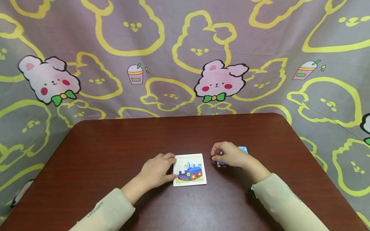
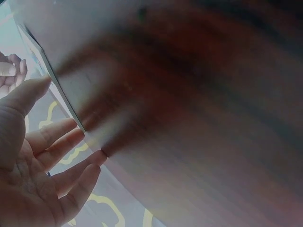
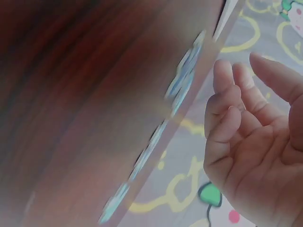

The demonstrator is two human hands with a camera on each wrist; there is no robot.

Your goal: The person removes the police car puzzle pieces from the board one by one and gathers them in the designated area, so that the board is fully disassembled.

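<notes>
A white-framed picture puzzle (image 1: 181,160) lies flat on the table, showing a blue train with red and yellow wheels. Along its left edge rests my left hand (image 1: 156,170), thumb and fingertips touching the frame; the left wrist view shows those fingers (image 2: 52,135) fairly straight. My right hand (image 1: 231,155) hovers over loose blue puzzle pieces (image 1: 222,164) to the right of the frame and partly hides them. In the right wrist view its fingers (image 3: 222,106) are loosely bent, with nothing visible between them and the thumb, apart from the flat pieces (image 3: 187,66).
The dark brown wooden table (image 1: 130,138) has rounded far corners. Behind it hangs a curtain (image 1: 170,38) printed with yellow outlines and pink rabbit faces. Another light blue piece (image 1: 243,149) shows beyond my right hand.
</notes>
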